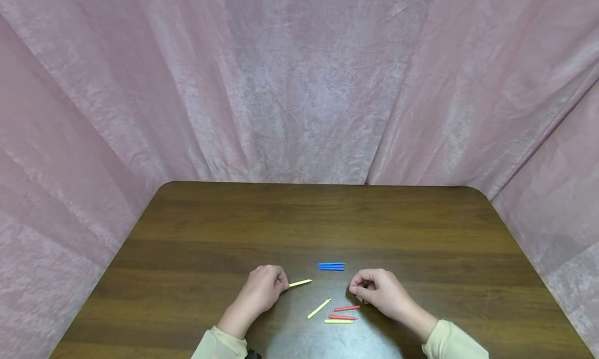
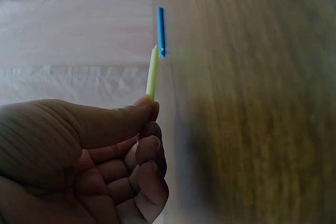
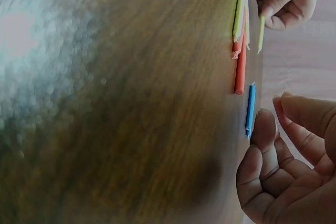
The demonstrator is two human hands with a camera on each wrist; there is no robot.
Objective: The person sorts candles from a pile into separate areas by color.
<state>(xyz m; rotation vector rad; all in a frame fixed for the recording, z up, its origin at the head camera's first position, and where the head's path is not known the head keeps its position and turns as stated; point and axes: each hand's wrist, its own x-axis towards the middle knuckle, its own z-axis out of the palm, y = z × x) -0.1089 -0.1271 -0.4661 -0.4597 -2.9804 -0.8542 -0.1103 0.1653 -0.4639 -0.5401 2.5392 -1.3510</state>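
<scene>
My left hand (image 1: 264, 287) pinches a thin yellow candle (image 1: 300, 283) by one end between thumb and forefinger. Its wick end points away from the fingers, held up off the tabletop in the left wrist view. My right hand (image 1: 380, 291) hovers over the table on the other side, fingers loosely bent; the right wrist view shows nothing between them. Several blue candles (image 1: 330, 267) lie side by side beyond and between the hands. Nearer me are a slanted yellow candle (image 1: 319, 308), a red candle (image 1: 346, 308), a second red candle (image 1: 343, 317) and another yellow candle (image 1: 339, 321) just below it.
The brown wooden table (image 1: 210, 218) has rounded far corners. Pink curtains (image 1: 299, 89) hang close behind it and along both sides. A dark object (image 1: 253, 354) shows beside the left sleeve at the bottom edge.
</scene>
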